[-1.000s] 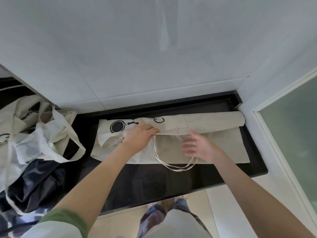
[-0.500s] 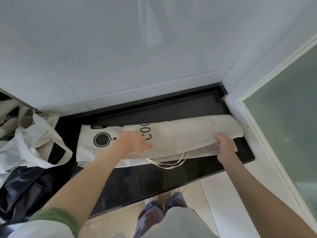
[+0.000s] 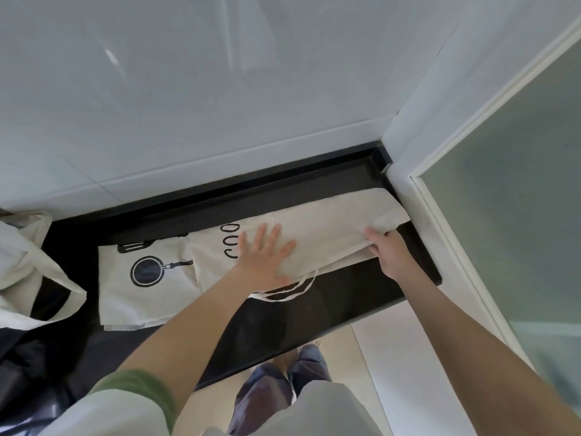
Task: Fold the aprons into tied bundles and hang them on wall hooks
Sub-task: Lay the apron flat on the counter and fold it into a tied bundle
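A cream apron (image 3: 327, 229) with a black frying-pan print lies folded lengthwise on the black counter (image 3: 345, 300). My left hand (image 3: 265, 258) presses flat on its middle, fingers spread and straight. My right hand (image 3: 388, 251) grips the apron's right end, fingers curled round the folded edge near the counter's right side. A cream strap loop (image 3: 292, 292) pokes out from under the fold toward the front edge.
A heap of other cream aprons (image 3: 25, 265) over dark cloth (image 3: 37, 357) fills the counter's left end. White wall tiles (image 3: 195, 99) rise behind. A white frame with frosted glass (image 3: 503, 190) bounds the right side. My legs and the floor show below the counter.
The apron has been folded narrower, its long fold now nearer the front. My left hand went from cupped to flat and spread. My right hand stays at the apron's right end.
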{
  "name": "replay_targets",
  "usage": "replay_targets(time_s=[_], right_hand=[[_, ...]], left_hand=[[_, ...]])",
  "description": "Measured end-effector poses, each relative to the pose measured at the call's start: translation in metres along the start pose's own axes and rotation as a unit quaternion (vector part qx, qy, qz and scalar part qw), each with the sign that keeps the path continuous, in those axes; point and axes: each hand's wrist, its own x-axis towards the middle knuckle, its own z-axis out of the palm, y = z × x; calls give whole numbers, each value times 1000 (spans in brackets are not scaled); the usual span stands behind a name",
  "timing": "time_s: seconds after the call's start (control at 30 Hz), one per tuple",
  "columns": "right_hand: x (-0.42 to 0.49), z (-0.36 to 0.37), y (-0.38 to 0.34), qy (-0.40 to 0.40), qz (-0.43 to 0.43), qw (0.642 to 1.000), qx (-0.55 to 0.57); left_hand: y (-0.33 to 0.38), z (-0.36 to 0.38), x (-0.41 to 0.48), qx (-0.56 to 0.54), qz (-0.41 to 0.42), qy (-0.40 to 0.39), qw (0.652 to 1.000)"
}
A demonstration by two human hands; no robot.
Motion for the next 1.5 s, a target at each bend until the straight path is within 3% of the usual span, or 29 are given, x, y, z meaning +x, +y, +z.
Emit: replay_targets(time_s=[0.07, 0.13, 0.23, 0.3, 0.37, 0.5, 0.6, 0.67, 0.83, 0.87, 0.97, 1.0, 1.07, 1.13, 1.2, 1.27, 1.37, 1.43, 1.5], right_hand=[[5, 2, -4, -50, -35, 994, -88], [3, 8, 0, -85, -73, 962, -251], [-11, 27, 23, -161, -230, 817, -503], [-21, 45, 47, -239, -317, 714, -576], [-22, 57, 67, -245, -387, 635, -622], [-24, 70, 76, -155, -457, 593, -644], [-29, 73, 78, -194, -487, 554, -647], [-37, 74, 76, -250, -464, 549, -649], [-54, 69, 57, -321, -293, 590, -680], [-53, 67, 53, -313, -252, 611, -682], [-43, 59, 38, -230, -67, 740, -628], [-38, 54, 32, -193, -10, 764, -616], [-30, 42, 17, -138, 74, 775, -613], [-23, 30, 4, -96, 105, 772, -619], [-14, 24, -1, -53, 43, 767, -638], [-5, 22, 2, -11, -97, 747, -658], [5, 42, 13, -35, -303, 711, -633], [14, 62, 27, -89, -342, 683, -639], [24, 72, 46, -120, -301, 672, -666]], left_hand=[[-2, -3, 4, -23, -25, -12, 999], [-7, -11, 9, -56, -29, -25, 998], [-17, -26, 11, -88, -27, 12, 996], [-23, -29, 7, -87, -71, 66, 992], [-31, -26, 1, -90, -113, 73, 987], [-48, -9, -8, -102, -115, 35, 987], [-53, 2, -12, -104, -97, 28, 989], [-50, 6, -12, -97, -100, 28, 990], [-38, 11, -11, -90, -139, 42, 985], [-34, 10, -11, -81, -150, 64, 983], [-18, 6, -9, -33, -154, 151, 976], [-12, 4, -7, -22, -140, 161, 977], [-5, 4, 1, -21, -123, 156, 980], [-1, 6, 9, -34, -110, 139, 983], [0, 11, 14, -47, -81, 115, 989], [5, 14, 17, -57, -55, 100, 992], [19, 11, 18, -49, -20, 100, 994], [33, 6, 21, -61, 7, 99, 993], [41, 5, 26, -88, -8, 110, 990]])
